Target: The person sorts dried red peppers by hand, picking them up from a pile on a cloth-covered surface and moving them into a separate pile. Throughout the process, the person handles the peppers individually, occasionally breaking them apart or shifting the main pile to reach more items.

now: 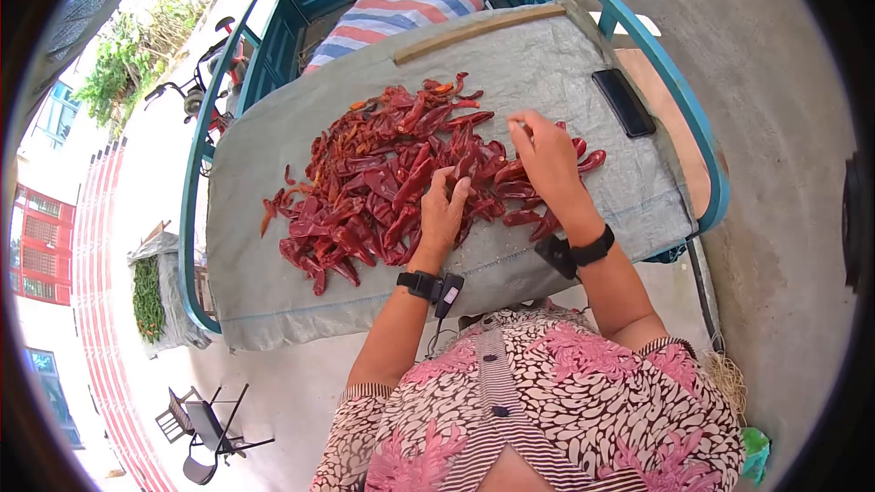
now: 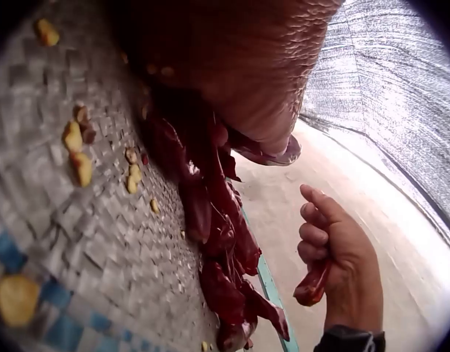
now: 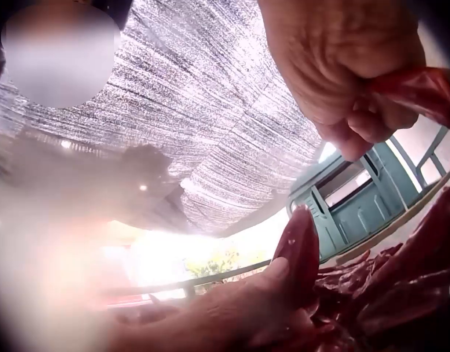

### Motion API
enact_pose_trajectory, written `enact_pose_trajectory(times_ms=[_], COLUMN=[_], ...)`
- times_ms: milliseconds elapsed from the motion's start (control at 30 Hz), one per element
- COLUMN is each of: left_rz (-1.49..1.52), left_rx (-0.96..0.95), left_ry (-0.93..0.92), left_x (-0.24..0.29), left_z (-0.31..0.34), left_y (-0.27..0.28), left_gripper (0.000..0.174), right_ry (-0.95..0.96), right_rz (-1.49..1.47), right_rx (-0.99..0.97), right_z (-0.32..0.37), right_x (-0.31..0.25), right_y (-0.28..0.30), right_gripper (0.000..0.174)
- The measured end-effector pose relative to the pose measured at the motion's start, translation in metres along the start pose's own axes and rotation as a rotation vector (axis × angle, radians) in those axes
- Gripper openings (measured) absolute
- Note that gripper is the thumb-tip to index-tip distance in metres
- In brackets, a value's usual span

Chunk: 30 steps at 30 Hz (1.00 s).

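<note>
A broad heap of dried red chili peppers [image 1: 383, 187] lies on the grey woven sheet [image 1: 255, 282]. At the heap's near edge, my left hand [image 1: 444, 214] grips one chili pepper [image 3: 300, 238], which points upward past the thumb in the right wrist view. Raised over the right end of the heap, my right hand [image 1: 551, 164] has its fingers curled round another chili pepper [image 2: 313, 284]. That pepper sticks out below the fist in the left wrist view. Several pale yellow bits [image 2: 80, 165] are scattered on the weave near my left hand.
The sheet covers a teal cart bed with a side rail [image 1: 679, 91]. A wooden strip [image 1: 478, 32] and a black phone [image 1: 623, 102] lie on the sheet. Behind is a striped bag [image 1: 410, 5]. Green peppers [image 1: 148, 301] and a folding chair [image 1: 211, 428] stand to the left.
</note>
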<state>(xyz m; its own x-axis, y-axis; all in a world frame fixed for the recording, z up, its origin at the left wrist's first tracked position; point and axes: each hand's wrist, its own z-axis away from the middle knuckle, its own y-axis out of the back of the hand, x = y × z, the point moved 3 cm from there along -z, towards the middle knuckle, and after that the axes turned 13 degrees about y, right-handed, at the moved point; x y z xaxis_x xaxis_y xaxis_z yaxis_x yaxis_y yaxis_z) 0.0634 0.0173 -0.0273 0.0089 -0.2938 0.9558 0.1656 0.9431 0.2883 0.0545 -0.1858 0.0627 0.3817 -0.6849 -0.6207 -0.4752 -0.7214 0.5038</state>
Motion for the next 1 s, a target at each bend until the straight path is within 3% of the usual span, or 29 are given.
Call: enact_pose_trajectory(times_ms=[100, 200, 300, 400, 700, 800, 900, 1000], left_rz=[-0.005, -0.084, -0.069, -0.019, 0.065, 0.069, 0.046, 0.038], left_rx=[0.054, 0.079, 0.086, 0.068, 0.048, 0.049, 0.06, 0.051], left_ry=[-0.032, -0.02, 0.022, 0.057, 0.046, 0.041, 0.04, 0.044], left_x=[-0.003, -0.004, -0.007, -0.01, -0.01, -0.007, -0.005, -0.002], left_z=[-0.004, -0.003, -0.006, -0.009, -0.007, -0.008, -0.005, -0.005], left_y=[0.0, 0.002, 0.005, 0.004, 0.003, 0.004, 0.001, 0.002], left_gripper=[0.036, 0.037, 0.038, 0.038, 0.036, 0.036, 0.034, 0.033], right_ry=[-0.034, 0.334, 0.227, 0.293, 0.263, 0.198, 0.259, 0.099], right_rz=[-0.127, 0.131, 0.117, 0.392, 0.318, 0.294, 0.273, 0.216], right_rx=[-0.004, 0.059, -0.168, -0.389, -0.201, -0.137, -0.025, -0.397], right_z=[-0.034, -0.031, 0.005, 0.037, 0.025, 0.001, -0.009, -0.008], right_x=[-0.021, -0.012, -0.005, 0.017, 0.02, 0.018, 0.015, 0.016], right_y=[0.001, -0.008, -0.001, -0.007, 0.019, 0.012, -0.007, -0.021], right_gripper=[0.021, 0.022, 0.023, 0.025, 0.02, 0.021, 0.027, 0.041])
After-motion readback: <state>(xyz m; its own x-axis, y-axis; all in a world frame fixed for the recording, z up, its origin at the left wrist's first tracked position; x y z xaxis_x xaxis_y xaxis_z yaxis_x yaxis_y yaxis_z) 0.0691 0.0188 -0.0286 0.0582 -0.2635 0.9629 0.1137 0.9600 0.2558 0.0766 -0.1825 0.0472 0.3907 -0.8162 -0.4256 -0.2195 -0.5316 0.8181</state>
